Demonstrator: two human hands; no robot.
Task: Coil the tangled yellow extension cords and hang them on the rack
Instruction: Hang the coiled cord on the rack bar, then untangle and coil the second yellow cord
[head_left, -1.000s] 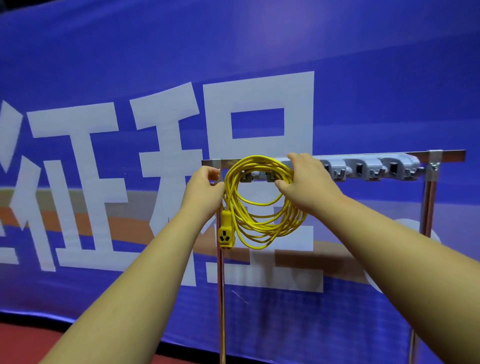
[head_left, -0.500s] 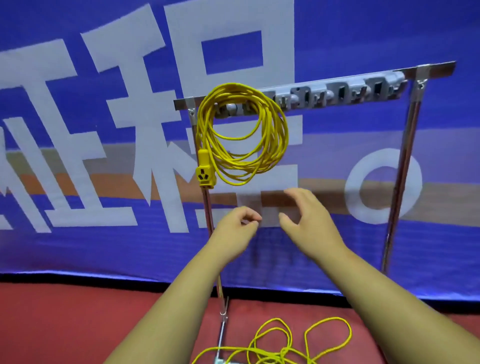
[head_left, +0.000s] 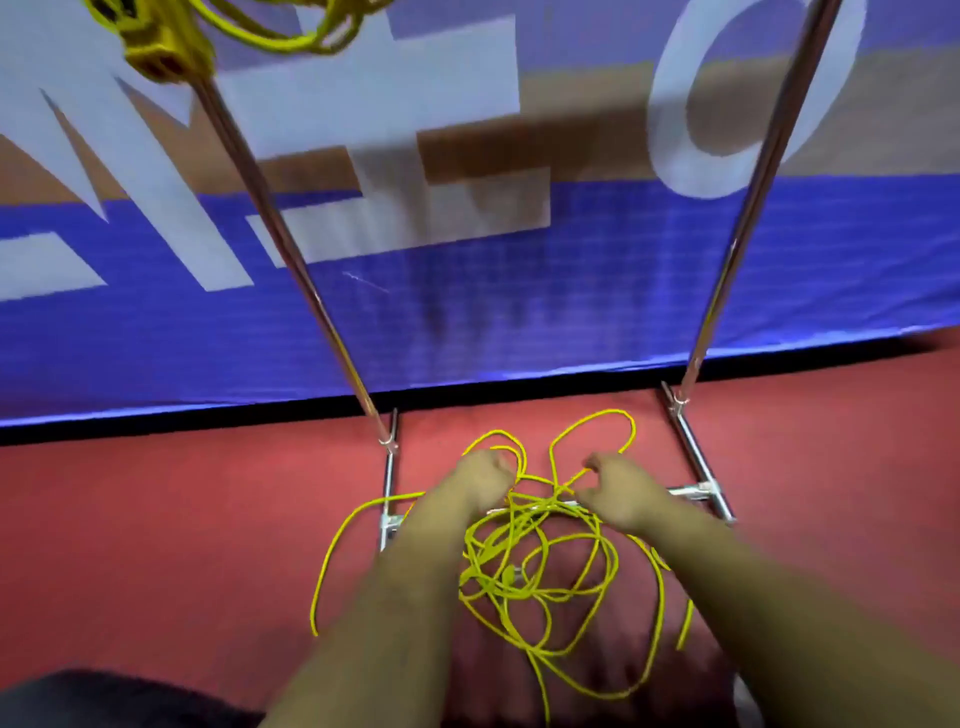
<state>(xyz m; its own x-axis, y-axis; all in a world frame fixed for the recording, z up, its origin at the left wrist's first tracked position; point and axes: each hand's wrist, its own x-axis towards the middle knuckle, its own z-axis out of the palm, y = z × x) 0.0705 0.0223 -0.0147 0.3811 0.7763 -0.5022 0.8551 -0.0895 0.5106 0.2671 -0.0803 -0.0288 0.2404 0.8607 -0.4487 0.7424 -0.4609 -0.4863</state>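
Note:
A tangled yellow extension cord (head_left: 540, 566) lies in loose loops on the red floor, between the feet of the metal rack (head_left: 291, 260). My left hand (head_left: 483, 478) and my right hand (head_left: 618, 491) are both down at the far side of the tangle, fingers curled, right against the strands. Motion blur hides whether either hand grips a strand. At the top edge hangs the lower part of a coiled yellow cord (head_left: 291, 41) with its yellow socket end (head_left: 161, 57); the rack's top bar is out of view.
The rack's right post (head_left: 748, 182) and floor bars (head_left: 696, 457) flank the tangle. A blue banner with white characters (head_left: 519, 312) stands close behind. Red floor (head_left: 156, 519) extends left and right. A dark shape (head_left: 104, 696) fills the bottom left corner.
My view has tipped down from the hung coil to the floor. Both hands dropped from mid-air in front of the banner to the tangled cord on the floor.

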